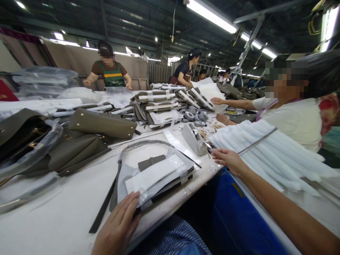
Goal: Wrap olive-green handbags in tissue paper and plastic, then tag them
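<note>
Rests the left hand (120, 222), with fingers extended, on the near corner of a flat olive-grey bundle covered in white sheeting (156, 175), laid on the white surface (66, 221); cannot tell whether gripping the edge. Reaches the right hand (228, 160) toward a pale grey tape dispenser (192, 140), beside long white padded tubes (268, 152); cannot tell whether pinching tape. Farther off, sees stacked olive bags with white wrapping (159, 96) and, beyond, a co-worker in a green apron (113, 76).

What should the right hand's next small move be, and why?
Probably pull a strip from the grey tape dispenser: the right hand has its fingertips close beside it, while the left hand rests on the wrapped bundle.
</note>
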### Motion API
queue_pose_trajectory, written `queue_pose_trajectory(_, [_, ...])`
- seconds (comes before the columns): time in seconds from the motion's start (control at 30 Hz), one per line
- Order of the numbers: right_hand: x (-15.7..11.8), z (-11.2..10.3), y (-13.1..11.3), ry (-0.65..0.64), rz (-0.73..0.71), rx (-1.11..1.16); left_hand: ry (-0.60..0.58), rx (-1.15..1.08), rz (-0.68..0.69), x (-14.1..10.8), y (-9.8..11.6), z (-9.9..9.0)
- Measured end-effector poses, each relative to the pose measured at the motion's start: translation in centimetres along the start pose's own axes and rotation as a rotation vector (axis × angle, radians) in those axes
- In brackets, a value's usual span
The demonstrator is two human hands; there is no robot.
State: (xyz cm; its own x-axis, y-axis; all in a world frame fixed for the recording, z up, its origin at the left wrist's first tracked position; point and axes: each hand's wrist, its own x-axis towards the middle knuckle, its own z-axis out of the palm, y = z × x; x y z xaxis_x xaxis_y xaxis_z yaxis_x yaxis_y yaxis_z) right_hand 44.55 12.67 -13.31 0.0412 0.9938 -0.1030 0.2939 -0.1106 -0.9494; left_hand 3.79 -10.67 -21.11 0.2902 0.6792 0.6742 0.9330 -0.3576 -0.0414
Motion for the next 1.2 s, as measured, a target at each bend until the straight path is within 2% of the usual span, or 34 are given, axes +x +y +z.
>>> queue_pose_trajectory(0.17, [1.6,1.3,3.0,0.115,-0.094,-0.154,-0.003,-0.001,-0.015,0.0,-0.2,-0.2])
queue_pose_trajectory(0.27, [1.5,0.3,3.5,0.167,-0.196,-0.324,0.003,-0.024,-0.038,0.2,-0.2,-0.2])
queue_pose_trajectory(0.37, [0.1,-1.7,3.0,0.174,-0.316,-0.473,-0.002,-0.049,-0.046,0.2,-0.3,-0.1])
queue_pose_trajectory(0.43, [-1.2,-2.9,2.2,0.117,-0.456,-0.640,-0.008,-0.057,-0.053,0.0,-0.4,0.0])
queue_pose_trajectory(0.5, [-2.7,-3.5,0.9,-0.003,-0.682,-0.879,-0.020,-0.065,-0.060,-0.1,-0.5,0.1])
queue_pose_trajectory(0.57, [-4.4,-3.2,-0.6,-0.136,-0.934,-1.078,-0.035,-0.080,-0.072,-0.2,-0.6,0.0])
queue_pose_trajectory(0.67, [-7.2,-0.7,-3.3,-0.298,-1.204,-1.127,-0.098,-0.133,-0.127,0.0,-0.4,-0.5])
queue_pose_trajectory(0.77, [-9.7,3.5,-5.8,-0.476,-1.370,-1.034,-0.202,-0.222,-0.218,0.6,0.0,-1.3])
queue_pose_trajectory(0.9, [-11.7,9.9,-7.8,-0.678,-1.467,-0.945,-0.279,-0.341,-0.307,1.4,0.4,-2.5])
queue_pose_trajectory(1.03, [-12.0,15.5,-8.7,-0.800,-1.547,-0.977,-0.265,-0.397,-0.376,2.0,1.0,-3.2])
queue_pose_trajectory(1.1, [-11.8,17.4,-9.0,-0.841,-1.592,-1.041,-0.245,-0.420,-0.399,2.1,1.3,-3.3])
queue_pose_trajectory(1.2, [-11.6,19.1,-9.5,-0.872,-1.628,-1.123,-0.229,-0.454,-0.425,2.0,1.5,-3.3])
